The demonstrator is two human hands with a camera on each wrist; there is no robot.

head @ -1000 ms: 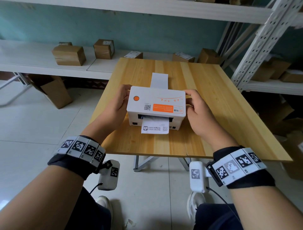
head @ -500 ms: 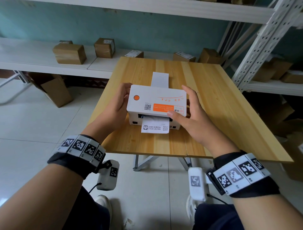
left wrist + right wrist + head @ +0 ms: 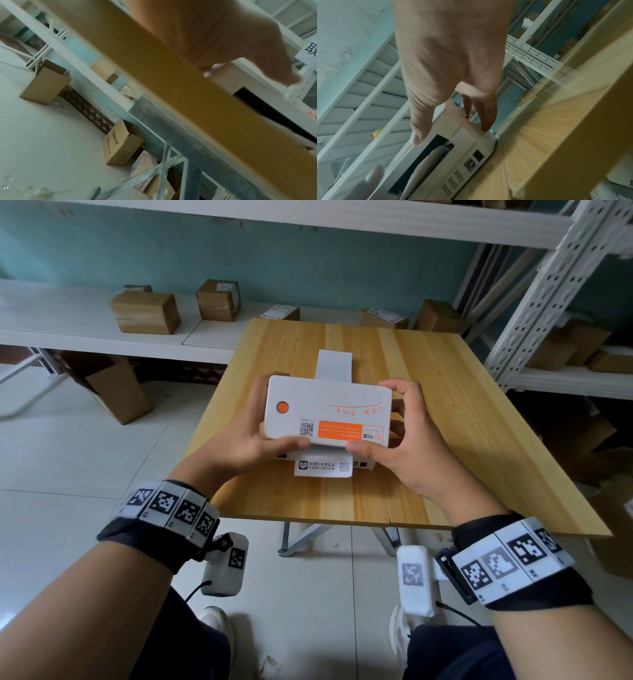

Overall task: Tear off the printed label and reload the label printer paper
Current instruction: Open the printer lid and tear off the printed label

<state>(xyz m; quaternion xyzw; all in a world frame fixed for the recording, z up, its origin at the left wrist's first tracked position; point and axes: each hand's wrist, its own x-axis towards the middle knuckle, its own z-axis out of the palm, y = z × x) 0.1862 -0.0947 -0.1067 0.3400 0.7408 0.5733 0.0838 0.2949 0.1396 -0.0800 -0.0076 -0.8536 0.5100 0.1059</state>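
The head view looks down and forward over the table [image 3: 445,405]; both wrist views sit low at its near edge, looking close along each hand toward the printer [image 3: 471,146].

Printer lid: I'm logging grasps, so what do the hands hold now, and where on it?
Both hands hold the printer lid: the left hand at its left front corner, the right hand at its right end, thumbs on the front edge.
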